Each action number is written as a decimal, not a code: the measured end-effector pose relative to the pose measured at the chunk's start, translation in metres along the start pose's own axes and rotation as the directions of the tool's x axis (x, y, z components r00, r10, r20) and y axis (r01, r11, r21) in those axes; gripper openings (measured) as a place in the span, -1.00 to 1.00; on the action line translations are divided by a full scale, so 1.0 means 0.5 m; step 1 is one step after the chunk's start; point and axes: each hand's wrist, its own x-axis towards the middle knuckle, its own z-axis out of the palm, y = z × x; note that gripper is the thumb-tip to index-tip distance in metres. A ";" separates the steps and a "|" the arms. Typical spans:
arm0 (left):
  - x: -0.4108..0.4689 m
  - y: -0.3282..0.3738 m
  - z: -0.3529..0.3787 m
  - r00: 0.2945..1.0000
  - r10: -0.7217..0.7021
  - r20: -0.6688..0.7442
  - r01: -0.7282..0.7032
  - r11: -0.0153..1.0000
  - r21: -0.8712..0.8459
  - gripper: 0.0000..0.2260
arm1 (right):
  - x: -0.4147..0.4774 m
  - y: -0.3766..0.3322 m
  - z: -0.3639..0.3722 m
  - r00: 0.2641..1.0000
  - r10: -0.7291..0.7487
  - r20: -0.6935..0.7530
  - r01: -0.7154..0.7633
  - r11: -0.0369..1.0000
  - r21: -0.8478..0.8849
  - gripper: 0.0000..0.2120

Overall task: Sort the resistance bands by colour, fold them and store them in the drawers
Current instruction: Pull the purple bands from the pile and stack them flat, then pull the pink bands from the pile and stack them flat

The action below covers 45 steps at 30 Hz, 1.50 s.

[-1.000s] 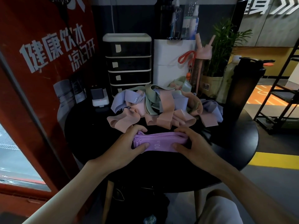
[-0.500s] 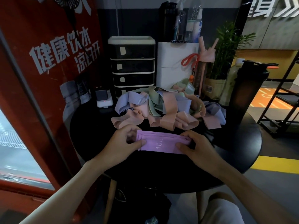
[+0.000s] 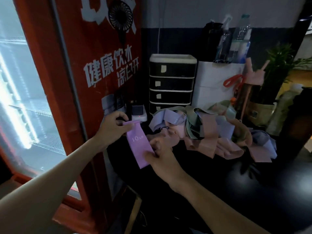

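Cooler: red cooler hard against the table's left edge.
Table: round black table, open dark top right of the hands.
Drawers: drawer unit, all four pushed in, contents hidden.
Pile: mixed bands heaped before the drawers.
Purple band: folded, was flat on the table, now lifted and slanted at the left edge.
Left hand: pinches its upper end.
Right hand: pinches its lower end.

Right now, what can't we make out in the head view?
Head view only:
The drawer labels are too small and blurred to read.
The bottom drawer is mostly hidden behind the band pile.
The number of bands in that pile is unclear because they overlap.
The fold layers of the purple band are not countable; the left hand covers its top end and the right hand its lower edge.
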 end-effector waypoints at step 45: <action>0.042 -0.105 0.000 0.936 0.214 0.279 -0.322 0.842 0.433 -0.61 | 0.006 0.091 -0.104 0.985 -0.145 0.095 0.164 0.590 -0.791 -0.39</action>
